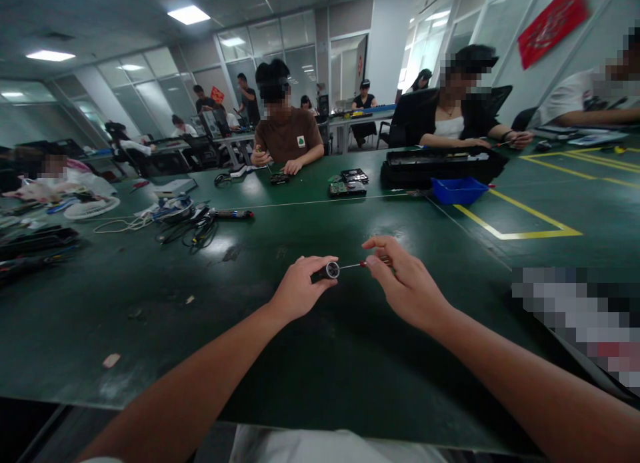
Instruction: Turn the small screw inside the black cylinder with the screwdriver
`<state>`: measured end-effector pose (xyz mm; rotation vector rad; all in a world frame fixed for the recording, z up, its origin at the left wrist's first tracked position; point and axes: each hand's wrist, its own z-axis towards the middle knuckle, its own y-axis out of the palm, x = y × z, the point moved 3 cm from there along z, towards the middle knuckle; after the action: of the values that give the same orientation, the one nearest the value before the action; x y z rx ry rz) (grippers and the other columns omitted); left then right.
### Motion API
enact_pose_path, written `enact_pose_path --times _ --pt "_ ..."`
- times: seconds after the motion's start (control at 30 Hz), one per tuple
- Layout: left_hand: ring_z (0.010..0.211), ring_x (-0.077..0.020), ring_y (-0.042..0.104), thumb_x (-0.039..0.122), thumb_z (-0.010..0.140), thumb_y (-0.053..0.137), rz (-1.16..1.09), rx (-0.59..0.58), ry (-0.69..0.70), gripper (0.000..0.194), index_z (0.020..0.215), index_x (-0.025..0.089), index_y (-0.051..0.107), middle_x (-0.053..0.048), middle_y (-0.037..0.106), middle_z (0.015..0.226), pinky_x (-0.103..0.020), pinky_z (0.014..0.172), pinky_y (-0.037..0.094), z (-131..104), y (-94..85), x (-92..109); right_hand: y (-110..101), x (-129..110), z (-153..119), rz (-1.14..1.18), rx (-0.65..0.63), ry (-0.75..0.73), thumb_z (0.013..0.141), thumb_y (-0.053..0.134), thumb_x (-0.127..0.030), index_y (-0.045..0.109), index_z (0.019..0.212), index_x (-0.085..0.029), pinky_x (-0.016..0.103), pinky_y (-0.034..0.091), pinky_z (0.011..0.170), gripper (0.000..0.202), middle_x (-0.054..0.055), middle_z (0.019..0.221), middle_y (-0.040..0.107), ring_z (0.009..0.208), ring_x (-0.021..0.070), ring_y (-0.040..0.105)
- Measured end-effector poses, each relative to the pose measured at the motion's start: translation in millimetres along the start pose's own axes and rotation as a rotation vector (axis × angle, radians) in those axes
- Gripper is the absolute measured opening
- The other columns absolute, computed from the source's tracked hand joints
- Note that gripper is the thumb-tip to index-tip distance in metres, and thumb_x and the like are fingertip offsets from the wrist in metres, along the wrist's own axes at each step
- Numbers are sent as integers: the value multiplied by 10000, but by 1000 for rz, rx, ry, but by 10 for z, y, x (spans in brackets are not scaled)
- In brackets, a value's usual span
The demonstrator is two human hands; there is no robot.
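Note:
Just above the green table, my left hand grips a small black cylindrical part between thumb and fingers. Its round end has a silvery rim and faces me; I cannot make out exactly what it is. To its right, my right hand pinches a screwdriver by the handle, which the fingers partly cover. The thin metal shaft points left, and its tip meets or nearly meets the side of the part. My right index finger is raised off the handle.
Tangled cables lie at left on the green table. Across it are opened hard drives, a blue tray and a long black casing. A person works opposite, another to the right. Yellow tape marks the surface.

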<state>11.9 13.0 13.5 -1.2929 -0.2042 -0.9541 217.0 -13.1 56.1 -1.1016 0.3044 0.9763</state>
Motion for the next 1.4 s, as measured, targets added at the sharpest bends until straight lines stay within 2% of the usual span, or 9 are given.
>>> enact_pose_path --times 0.13,0.23,0.33,0.47,0.57,0.63,0.73,0.97,1.4 --pt "1144 -248 605 258 872 702 3 -23 16 407 1274 291 643 -26 686 1237 -510 1118 355 -3 16 13 -15 -2 -7 -30 -8 40 1020 364 -369 584 1083 -211 300 380 533 278 7 712 631 536 156 538" --pt "1141 -242 609 271 881 691 -4 -7 10 403 1280 289 639 -32 684 1232 -488 1108 373 0 -3 18 -4 9 -19 37 19 30 990 425 -332 530 1165 -205 315 431 596 240 31 807 660 618 170 581" --pt "1126 -241 617 262 869 705 4 2 -10 418 1281 285 637 -36 689 1209 -474 1098 387 1 -20 26 28 75 -18 164 65 88 958 503 -366 558 1064 -212 338 471 676 196 50 869 657 756 198 623" --pt "1173 -236 596 249 887 683 39 -35 60 408 1288 293 623 -26 677 1245 -518 1154 308 -6 -5 61 94 249 41 470 132 269 940 537 -449 626 951 -220 365 508 739 247 37 827 645 783 198 625" --pt "1221 -226 569 244 909 654 62 -23 109 406 1307 303 601 -21 652 1298 -541 1177 257 -4 -3 68 183 412 89 885 155 511 860 627 -477 612 808 -224 381 548 695 258 3 690 566 634 169 562" --pt "1219 -230 566 242 909 654 66 -10 86 414 1314 300 596 -24 649 1302 -541 1162 287 2 -8 54 206 477 107 940 202 553 832 669 -453 609 776 -227 373 552 679 241 1 678 560 621 162 548" --pt "1191 -242 576 247 902 662 71 -34 53 424 1319 290 598 -29 659 1283 -538 1139 327 8 -6 48 197 486 96 842 251 470 884 628 -445 613 840 -226 358 535 711 224 9 766 607 686 161 577" --pt "1142 -249 591 277 884 690 71 -37 12 427 1305 281 619 -33 683 1234 -521 1128 340 3 -16 76 91 257 2 291 217 195 990 476 -421 584 950 -216 358 471 706 235 18 781 636 724 178 603" --pt "1098 -245 611 277 863 713 54 -2 14 421 1279 279 645 -38 699 1199 -470 1070 403 3 -10 48 67 135 -41 201 150 130 977 518 -443 607 984 -207 347 515 686 252 44 824 702 757 196 682"
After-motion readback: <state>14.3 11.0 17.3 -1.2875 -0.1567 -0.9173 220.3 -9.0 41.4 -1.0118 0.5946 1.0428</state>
